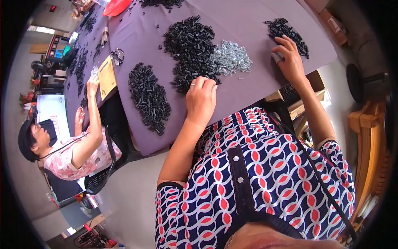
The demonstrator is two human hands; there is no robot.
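At the near edge of a large heap of small black cylindrical pieces (188, 41), my left hand (201, 99) has its fingers drawn together. What its fingertips hold, if anything, I cannot make out. Beside that heap lies a smaller heap of small clear pieces (232, 58), touching the black ones. My right hand (290, 60) rests farther right, fingers curved and apart, at the near left side of another pile of black pieces (288, 33). A greyish band or cover (277, 57) shows around one of its digits.
A long pile of black pieces (149, 97) lies on the purple-grey tablecloth (244, 25) at left. Another person (74, 145) works beyond it, next to a yellow tray (108, 76). A red bowl (117, 7) stands far off. Open boxes (315, 85) sit below the table's right edge.
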